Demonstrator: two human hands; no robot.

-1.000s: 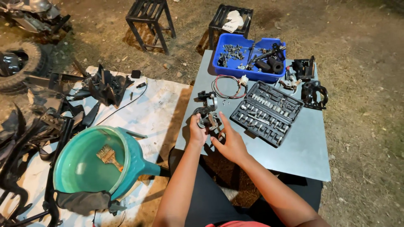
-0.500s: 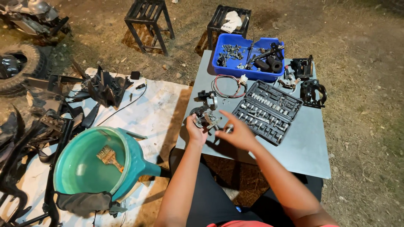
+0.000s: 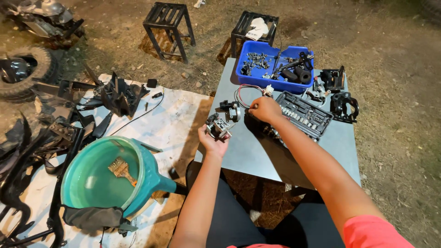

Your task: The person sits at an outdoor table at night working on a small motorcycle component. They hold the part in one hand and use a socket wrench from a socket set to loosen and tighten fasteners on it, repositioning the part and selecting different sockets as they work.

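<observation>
Two bare hands work over a grey metal table (image 3: 294, 151). Nearest, at its left edge, the left hand (image 3: 212, 140) is cupped palm-up, fingers curled around a small metal engine part (image 3: 218, 127). Farther in, the right hand (image 3: 264, 109) rests closed, knuckles up, touching the left end of an open socket set case (image 3: 303, 115); whether it holds anything cannot be told.

Single head view, looking steeply down, table (image 3: 257, 156) near
</observation>
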